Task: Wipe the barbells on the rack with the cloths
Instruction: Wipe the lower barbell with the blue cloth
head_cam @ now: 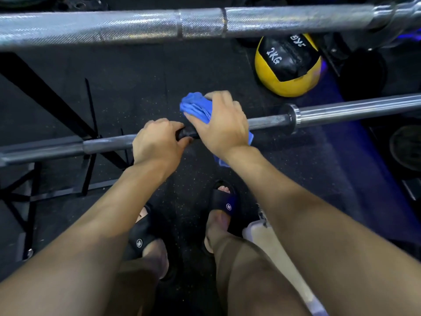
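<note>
Two barbells lie across the view. The lower barbell (273, 120) runs from left to right at hip height, dark grey in its middle with a shiny sleeve at the right. My left hand (157, 142) grips its shaft from above, fingers curled round a dark part of the bar. Just to the right, my right hand (222, 124) holds a folded blue cloth (194, 106) wrapped over the same shaft; a corner of the cloth hangs below my wrist. The upper barbell (136, 23), silver and knurled, crosses the top of the frame, nearer to the camera.
A yellow and black 2 kg medicine ball (288, 65) sits on the black rubber floor behind the lower bar. Black rack frame bars (45, 96) stand at the left. Dark weight plates (405, 147) lie at the right. My feet in black slides (224, 201) stand below.
</note>
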